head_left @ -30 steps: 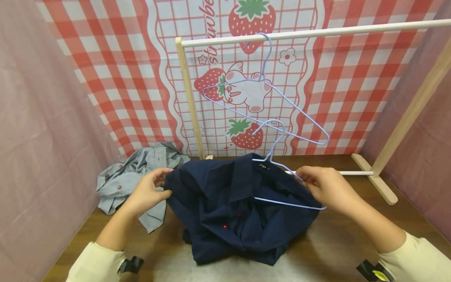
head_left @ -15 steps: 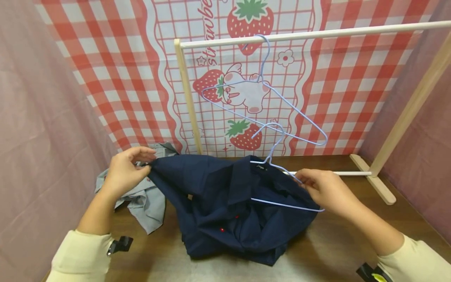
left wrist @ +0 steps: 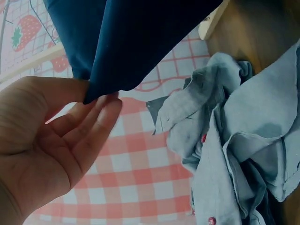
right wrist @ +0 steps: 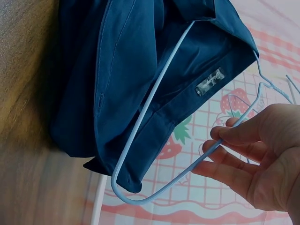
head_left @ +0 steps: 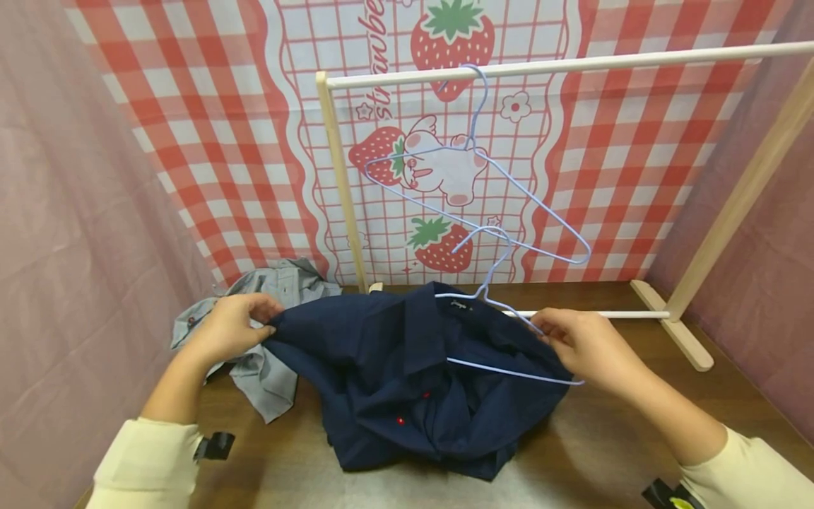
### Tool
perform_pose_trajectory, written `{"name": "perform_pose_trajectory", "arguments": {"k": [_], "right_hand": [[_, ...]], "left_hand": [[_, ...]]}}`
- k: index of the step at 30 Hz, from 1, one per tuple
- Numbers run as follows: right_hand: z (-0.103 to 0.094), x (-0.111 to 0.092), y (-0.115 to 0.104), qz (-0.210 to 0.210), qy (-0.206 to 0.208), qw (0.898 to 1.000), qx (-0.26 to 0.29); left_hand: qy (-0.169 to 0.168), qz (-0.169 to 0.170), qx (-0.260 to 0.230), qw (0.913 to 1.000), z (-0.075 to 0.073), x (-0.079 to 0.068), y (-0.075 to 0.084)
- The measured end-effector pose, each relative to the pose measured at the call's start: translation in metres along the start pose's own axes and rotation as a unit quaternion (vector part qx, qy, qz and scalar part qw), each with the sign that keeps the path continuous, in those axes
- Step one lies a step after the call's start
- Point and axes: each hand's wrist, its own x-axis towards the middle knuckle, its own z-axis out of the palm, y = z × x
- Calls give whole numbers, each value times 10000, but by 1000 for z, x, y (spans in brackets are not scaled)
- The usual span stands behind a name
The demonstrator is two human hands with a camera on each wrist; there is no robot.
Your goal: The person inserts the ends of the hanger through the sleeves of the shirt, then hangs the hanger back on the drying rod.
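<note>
A navy shirt (head_left: pixel 375 353) with red buttons hangs over the table between my two hands. My left hand (head_left: pixel 232 329) pinches the shirt's left shoulder between thumb and fingers, as the left wrist view also shows. With thumb and fingers my right hand (head_left: pixel 581 346) grips the sloping arm of a light blue wire hanger (head_left: pixel 515 371). One side of that hanger runs inside the shirt, past the collar and its label (right wrist: pixel 210 82), and is hidden there. The hanger's right end sticks out of the neck opening, and its hook rises above the collar.
A second blue wire hanger (head_left: pixel 540 205) hangs from the white rail (head_left: pixel 572 65) of a wooden rack behind the shirt. A crumpled grey shirt (head_left: pixel 267 385) with red buttons lies on the brown table (head_left: pixel 286 466) at left, partly behind my left hand. Pink curtains (head_left: pixel 83 283) flank both sides.
My left hand has moved left, then slightly down, drawing the navy shirt's shoulder out to the left. My right hand stays nearly in place on the hanger.
</note>
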Motion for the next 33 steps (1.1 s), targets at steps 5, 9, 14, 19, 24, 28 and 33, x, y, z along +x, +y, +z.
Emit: {"name": "perform_pose_trajectory", "arguments": {"k": [5, 9, 14, 19, 24, 28, 33], "right_hand": [[1, 0, 0, -18, 10, 10000, -15], [1, 0, -2, 3, -10, 10000, -11], [1, 0, -3, -21, -8, 10000, -48], [1, 1, -4, -44, -36, 10000, -61], [0, 3, -6, -91, -18, 9999, -118], [0, 4, -8, -63, -28, 9999, -148], [0, 5, -9, -52, -37, 9999, -124]], "left_hand": [[-292, 89, -85, 9995, -4, 3, 4], [-356, 345, -161, 9986, -8, 7, 20], [-195, 782, -335, 9962, -2, 18, 50], [-98, 1367, -460, 9895, 12, 29, 84], [-143, 1700, -439, 9844, 23, 38, 111], [-58, 1728, -315, 9844, 33, 46, 125], [-125, 1563, -169, 9875, 41, 55, 135]]}}
